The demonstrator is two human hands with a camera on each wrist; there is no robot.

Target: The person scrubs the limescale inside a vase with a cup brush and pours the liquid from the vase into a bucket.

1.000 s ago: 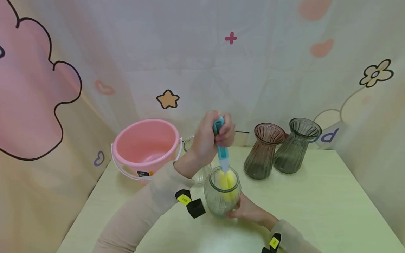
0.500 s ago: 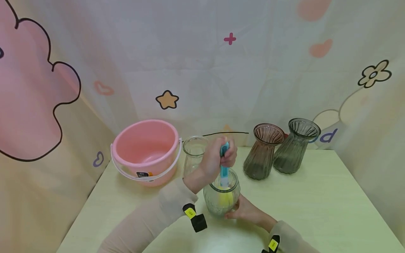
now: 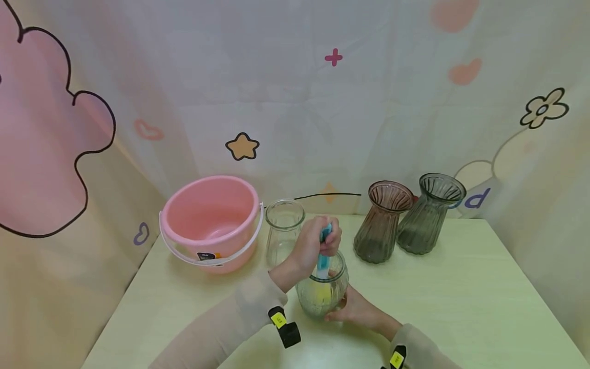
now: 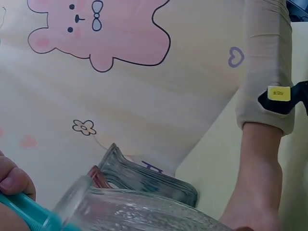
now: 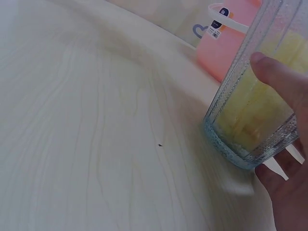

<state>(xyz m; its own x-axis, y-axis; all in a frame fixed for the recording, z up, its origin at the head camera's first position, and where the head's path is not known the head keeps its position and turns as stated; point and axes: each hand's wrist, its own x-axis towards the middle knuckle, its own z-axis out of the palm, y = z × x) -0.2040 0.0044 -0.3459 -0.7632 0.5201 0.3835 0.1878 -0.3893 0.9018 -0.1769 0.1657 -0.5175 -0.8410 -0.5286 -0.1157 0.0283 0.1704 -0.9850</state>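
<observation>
Totals four glass vases (image 3: 310,301) (image 3: 278,247) (image 3: 380,233) (image 3: 423,228), one pink bucket (image 3: 207,205), one sponge brush (image 3: 323,263), two hands (image 3: 312,243) (image 3: 357,308), two wrist straps (image 3: 278,320) (image 3: 397,357), one desk (image 3: 461,307)

Brush (image 3: 323,263) in jar (image 3: 318,303) — bucket (image 3: 207,207) left

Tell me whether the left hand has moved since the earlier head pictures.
Yes, down: the left hand was level with the rim of the reddish ribbed glass vase and now shows below that rim.

A pale bench (image 3: 461,307) is carrying a pink bucket (image 3: 209,207) at left, a clear glass vase (image 3: 278,243) just beside it and, farther right, a brownish-pink vase (image 3: 380,225) and a grey-green vase (image 3: 425,223) standing close together. Nearer, a ribbed jar (image 3: 313,303) is being held low, its contact with the surface being unclear.
</observation>
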